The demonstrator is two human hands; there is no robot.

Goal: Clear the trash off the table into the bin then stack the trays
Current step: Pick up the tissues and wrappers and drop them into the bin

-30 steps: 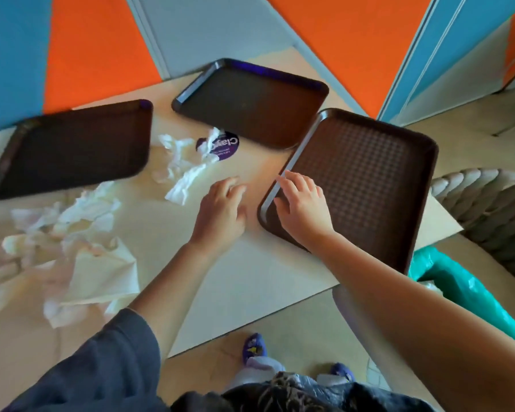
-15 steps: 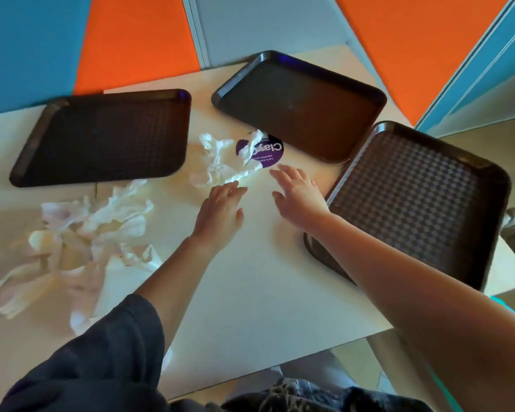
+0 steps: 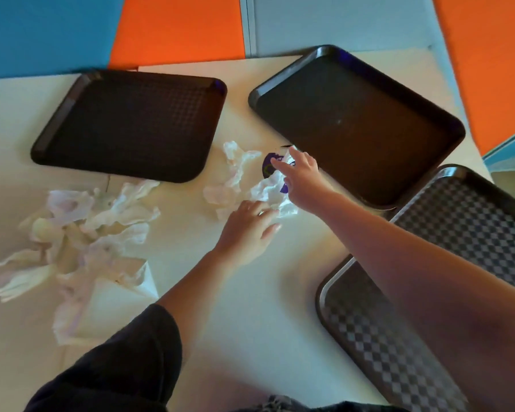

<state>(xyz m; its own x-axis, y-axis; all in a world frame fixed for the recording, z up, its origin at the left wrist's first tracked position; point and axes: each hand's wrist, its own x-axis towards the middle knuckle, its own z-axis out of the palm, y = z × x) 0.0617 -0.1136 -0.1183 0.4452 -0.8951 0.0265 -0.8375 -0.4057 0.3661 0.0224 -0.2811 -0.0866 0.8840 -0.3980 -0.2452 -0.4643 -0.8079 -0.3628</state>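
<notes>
The right hand [image 3: 302, 176] has left the edge of the checkered tray [image 3: 422, 319] it touched a second ago and now lies with fingers extended on the crumpled white napkin [image 3: 268, 188] and the purple round lid [image 3: 269, 166] beneath it, not yet closed around either. The left hand [image 3: 247, 230] has followed, its relaxed fingers touching the napkin's near edge. So gathering trash is just starting; nothing is lifted. The napkin looks thin, twisted and light, trailing away left of the fingertips. Farther left lies a larger heap of napkins [image 3: 81, 239]. Two dark trays [image 3: 131, 126] sit beyond, unstacked.
</notes>
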